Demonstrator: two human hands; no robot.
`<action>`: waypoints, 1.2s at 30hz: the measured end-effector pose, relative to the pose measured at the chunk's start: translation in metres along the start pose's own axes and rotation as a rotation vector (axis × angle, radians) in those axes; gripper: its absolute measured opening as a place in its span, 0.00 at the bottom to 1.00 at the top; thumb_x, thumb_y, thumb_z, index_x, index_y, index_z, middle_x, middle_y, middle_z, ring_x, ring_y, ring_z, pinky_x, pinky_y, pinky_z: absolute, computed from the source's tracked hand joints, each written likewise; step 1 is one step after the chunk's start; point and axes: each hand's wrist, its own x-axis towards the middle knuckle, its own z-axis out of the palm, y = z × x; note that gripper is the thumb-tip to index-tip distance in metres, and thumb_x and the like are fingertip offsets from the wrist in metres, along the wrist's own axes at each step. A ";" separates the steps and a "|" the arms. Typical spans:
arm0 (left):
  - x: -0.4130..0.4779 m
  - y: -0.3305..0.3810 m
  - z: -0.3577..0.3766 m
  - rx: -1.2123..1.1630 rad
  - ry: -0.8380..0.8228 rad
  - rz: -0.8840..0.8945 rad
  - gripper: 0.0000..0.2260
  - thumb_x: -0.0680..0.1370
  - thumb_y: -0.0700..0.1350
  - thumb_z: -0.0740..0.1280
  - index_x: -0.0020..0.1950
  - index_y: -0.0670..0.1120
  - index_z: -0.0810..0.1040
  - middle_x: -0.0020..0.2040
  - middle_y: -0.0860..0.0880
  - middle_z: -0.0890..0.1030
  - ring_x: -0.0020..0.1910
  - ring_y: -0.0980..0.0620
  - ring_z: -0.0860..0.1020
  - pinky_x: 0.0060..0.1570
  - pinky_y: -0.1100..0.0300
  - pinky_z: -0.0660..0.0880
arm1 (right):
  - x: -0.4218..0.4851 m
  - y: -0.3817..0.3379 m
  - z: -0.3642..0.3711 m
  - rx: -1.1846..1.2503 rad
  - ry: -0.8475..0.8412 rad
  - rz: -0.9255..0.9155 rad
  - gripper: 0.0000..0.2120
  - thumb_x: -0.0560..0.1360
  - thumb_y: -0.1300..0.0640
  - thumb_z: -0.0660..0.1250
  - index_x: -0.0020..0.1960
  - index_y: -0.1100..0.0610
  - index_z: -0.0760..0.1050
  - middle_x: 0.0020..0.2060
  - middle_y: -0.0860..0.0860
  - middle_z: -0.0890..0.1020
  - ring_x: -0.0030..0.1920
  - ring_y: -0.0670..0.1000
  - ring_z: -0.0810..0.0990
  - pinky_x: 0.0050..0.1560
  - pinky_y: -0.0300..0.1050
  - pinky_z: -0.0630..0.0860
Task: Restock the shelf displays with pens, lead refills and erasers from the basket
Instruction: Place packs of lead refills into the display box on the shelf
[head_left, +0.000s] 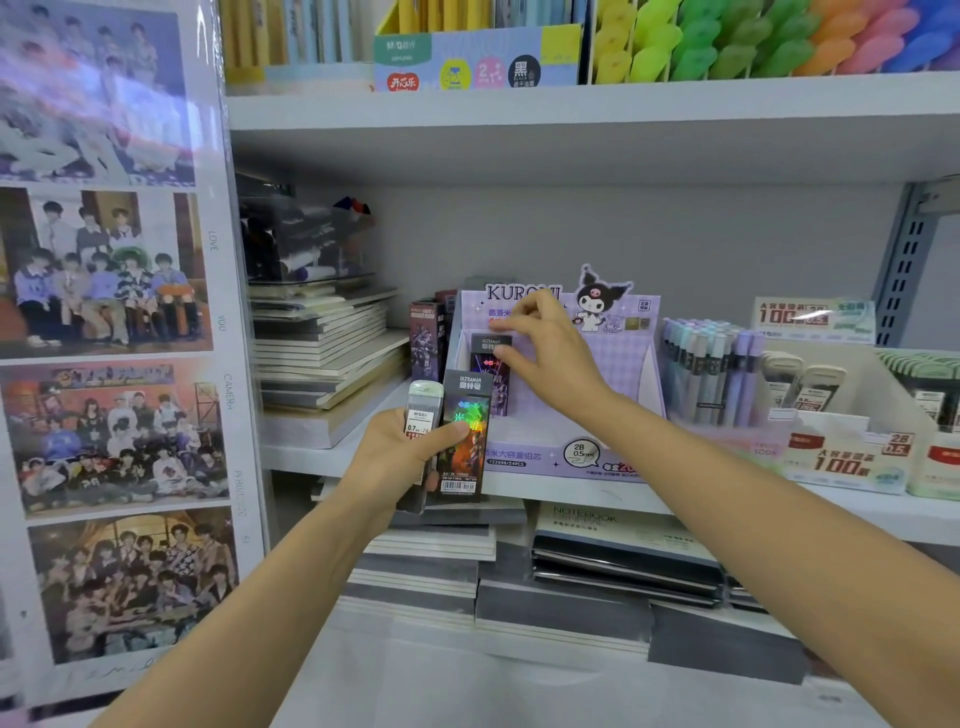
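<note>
My left hand (400, 457) grips two lead refill packs in front of the middle shelf: a dark Ultraman pack (464, 441) with a holographic front and a white 0.7 refill case (422, 410). My right hand (545, 348) reaches into the purple Kuromi display box (613, 395) and pinches another dark Ultraman refill pack (491, 364), which stands upright at the box's left side. The basket is out of view.
Left of the Kuromi box stand dark refill boxes (428, 338) and a stack of notebooks (327, 353). To its right are pastel lead tubes (711, 369) and white refill displays (841, 415). Notebooks (623, 551) fill the shelf below. A photo poster panel (109, 338) covers the left.
</note>
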 end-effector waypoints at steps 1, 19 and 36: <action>-0.002 0.001 0.000 0.006 0.021 0.028 0.09 0.74 0.46 0.74 0.51 0.43 0.81 0.40 0.39 0.84 0.37 0.44 0.75 0.32 0.56 0.74 | -0.002 -0.002 -0.004 0.069 0.029 0.008 0.15 0.77 0.56 0.67 0.63 0.57 0.77 0.53 0.51 0.72 0.52 0.49 0.73 0.54 0.42 0.72; -0.009 0.017 0.012 -0.062 0.011 0.111 0.08 0.82 0.39 0.61 0.56 0.44 0.78 0.50 0.47 0.85 0.42 0.50 0.84 0.37 0.61 0.80 | -0.025 0.013 -0.065 0.191 0.097 0.169 0.08 0.78 0.58 0.66 0.57 0.55 0.73 0.44 0.48 0.80 0.43 0.50 0.79 0.49 0.56 0.79; -0.005 0.004 0.012 0.097 -0.054 0.068 0.09 0.83 0.40 0.59 0.58 0.41 0.77 0.54 0.48 0.84 0.43 0.48 0.84 0.40 0.61 0.80 | -0.011 0.021 -0.036 0.027 -0.177 0.063 0.10 0.78 0.60 0.67 0.59 0.59 0.76 0.50 0.56 0.82 0.48 0.56 0.81 0.54 0.55 0.78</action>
